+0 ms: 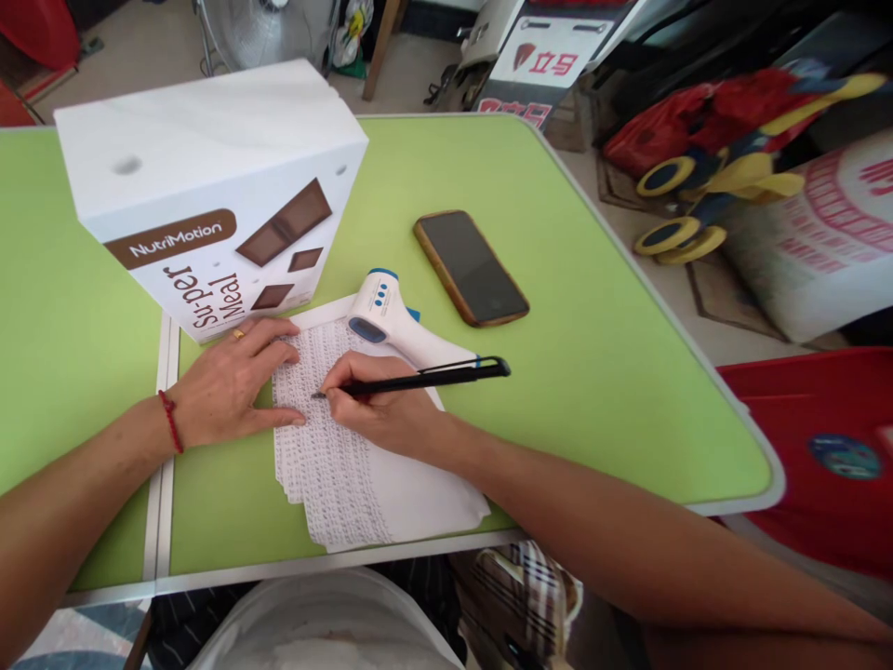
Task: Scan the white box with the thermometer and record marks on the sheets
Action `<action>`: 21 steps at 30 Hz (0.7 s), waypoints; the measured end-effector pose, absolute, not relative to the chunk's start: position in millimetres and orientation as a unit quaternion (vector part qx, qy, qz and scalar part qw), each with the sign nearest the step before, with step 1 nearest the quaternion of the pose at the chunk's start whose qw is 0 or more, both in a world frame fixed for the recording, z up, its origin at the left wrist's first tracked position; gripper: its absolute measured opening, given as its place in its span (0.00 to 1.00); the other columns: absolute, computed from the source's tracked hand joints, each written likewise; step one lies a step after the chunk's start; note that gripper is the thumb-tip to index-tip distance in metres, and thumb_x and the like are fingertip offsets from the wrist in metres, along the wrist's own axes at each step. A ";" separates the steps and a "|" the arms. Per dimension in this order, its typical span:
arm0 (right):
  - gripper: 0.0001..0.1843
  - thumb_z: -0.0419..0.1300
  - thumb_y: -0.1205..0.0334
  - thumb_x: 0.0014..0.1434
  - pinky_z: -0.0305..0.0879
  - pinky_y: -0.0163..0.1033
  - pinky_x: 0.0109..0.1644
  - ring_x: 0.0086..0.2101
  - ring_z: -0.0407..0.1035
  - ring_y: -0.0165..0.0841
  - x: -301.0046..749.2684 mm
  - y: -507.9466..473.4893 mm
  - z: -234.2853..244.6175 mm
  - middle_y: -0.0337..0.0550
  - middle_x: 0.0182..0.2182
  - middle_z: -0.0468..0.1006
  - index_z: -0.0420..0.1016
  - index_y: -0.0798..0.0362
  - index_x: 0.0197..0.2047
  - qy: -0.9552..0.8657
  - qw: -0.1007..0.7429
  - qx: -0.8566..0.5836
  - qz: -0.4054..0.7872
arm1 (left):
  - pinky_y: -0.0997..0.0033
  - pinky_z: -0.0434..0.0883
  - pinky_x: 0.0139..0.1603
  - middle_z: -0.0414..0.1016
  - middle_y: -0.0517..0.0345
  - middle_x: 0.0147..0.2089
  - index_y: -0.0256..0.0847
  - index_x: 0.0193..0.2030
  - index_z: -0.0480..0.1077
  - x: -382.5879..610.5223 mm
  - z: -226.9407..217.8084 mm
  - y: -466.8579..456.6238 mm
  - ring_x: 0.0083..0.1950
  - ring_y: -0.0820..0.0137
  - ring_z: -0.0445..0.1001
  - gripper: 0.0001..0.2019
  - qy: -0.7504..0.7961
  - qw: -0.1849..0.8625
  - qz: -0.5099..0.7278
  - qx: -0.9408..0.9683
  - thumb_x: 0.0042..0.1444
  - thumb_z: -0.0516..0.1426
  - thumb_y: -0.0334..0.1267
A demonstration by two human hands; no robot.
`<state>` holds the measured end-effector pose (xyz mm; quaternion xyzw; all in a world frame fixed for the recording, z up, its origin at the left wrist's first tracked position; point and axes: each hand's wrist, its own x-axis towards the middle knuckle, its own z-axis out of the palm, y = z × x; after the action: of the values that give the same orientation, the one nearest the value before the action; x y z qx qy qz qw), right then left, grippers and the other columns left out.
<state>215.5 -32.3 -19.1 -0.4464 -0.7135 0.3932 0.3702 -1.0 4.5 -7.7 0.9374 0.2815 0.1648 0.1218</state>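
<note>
My right hand (377,400) grips a black pen (446,377), its tip touching a sheet of paper (436,498) covered in dense handwriting. My left hand (230,381) lies flat with its fingertips on the paper's left edge, holding down the sheets. The stack's lower right corner is blank. A white infrared thermometer (383,316) lies across the top of the paper, just beyond my right hand. A smartphone (471,268) in a brown case rests face up beyond it, apart from the paper. A white NutriMotion Super Meal box (209,186) lies close behind my left fingers.
The green folding table (593,326) has a metal rim and a central hinge strip under my left forearm. A red bin (830,447), woven sack (816,242) and wheeled toy (704,158) sit at right on the floor. A fan (265,28) stands behind the table.
</note>
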 end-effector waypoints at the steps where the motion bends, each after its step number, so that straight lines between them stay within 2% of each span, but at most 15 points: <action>1: 0.03 0.53 0.68 0.48 0.55 0.31 0.24 0.19 0.55 0.23 215.5 -32.2 -19.1 0.31 0.18 0.66 0.67 0.52 0.25 -0.711 0.371 -0.448 0.394 | 0.47 0.72 0.55 0.66 0.36 0.59 0.34 0.48 0.66 -1.0 -7.6 4.5 0.59 0.49 0.68 0.27 0.283 0.122 0.165 0.937 0.58 0.58 0.59; 9: 0.04 0.53 0.68 0.49 0.52 0.31 0.22 0.19 0.56 0.24 215.6 -33.2 -19.1 0.32 0.18 0.67 0.67 0.52 0.26 -0.701 0.382 -0.456 0.393 | 0.46 0.72 0.55 0.66 0.36 0.59 0.34 0.49 0.66 -0.9 -7.7 5.0 0.58 0.48 0.68 0.27 0.283 0.126 0.162 0.937 0.59 0.57 0.59; 21: 0.04 0.54 0.68 0.50 0.53 0.31 0.23 0.19 0.56 0.24 216.8 -32.9 -20.0 0.32 0.19 0.68 0.68 0.53 0.26 -0.713 0.385 -0.463 0.358 | 0.47 0.71 0.56 0.66 0.37 0.60 0.35 0.49 0.66 -1.3 -7.4 5.0 0.59 0.49 0.67 0.27 0.287 0.136 0.158 0.935 0.58 0.57 0.59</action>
<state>216.8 -32.9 -20.0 -0.4633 -0.7131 0.3583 0.3852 -1.3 5.0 -7.4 0.9350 0.2871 0.1575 0.1362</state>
